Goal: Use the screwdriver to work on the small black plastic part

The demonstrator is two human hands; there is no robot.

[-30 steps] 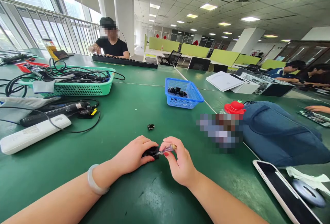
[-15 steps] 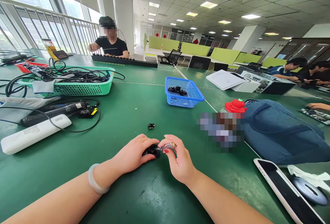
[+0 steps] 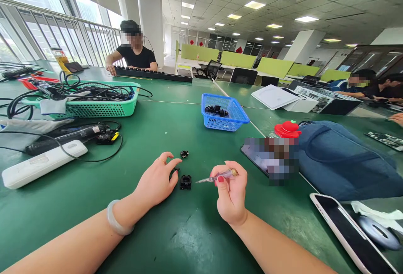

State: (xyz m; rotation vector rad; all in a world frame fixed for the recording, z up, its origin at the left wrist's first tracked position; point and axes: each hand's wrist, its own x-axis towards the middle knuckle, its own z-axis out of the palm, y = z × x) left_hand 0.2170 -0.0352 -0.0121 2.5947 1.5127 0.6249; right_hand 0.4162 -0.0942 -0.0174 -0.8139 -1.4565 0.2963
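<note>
My right hand [image 3: 231,192] is closed round a small screwdriver [image 3: 217,176] with a clear pinkish handle. Its thin metal tip points left, just short of a square black plastic part [image 3: 185,182] with a round recess, which lies on the table. Left of that part is my left hand [image 3: 157,180], fingers curled. A dark sliver of a small black piece [image 3: 176,169] shows between its thumb and forefinger; most of it is hidden. Beyond the fingertips lies another small black part [image 3: 184,154] with shiny bits.
A blue basket [image 3: 225,122] holding black parts stands ahead. Cables fill a green basket [image 3: 97,109] at left, behind a white power strip [image 3: 44,164]. To the right are a phone [image 3: 252,152], a blue bag [image 3: 343,160] and a white-edged tablet [image 3: 346,232]. A person [image 3: 138,53] sits opposite.
My right hand has drawn the screwdriver back to the right. My left hand has let go of the square black part and moved left and slightly up, leaving it on the table.
</note>
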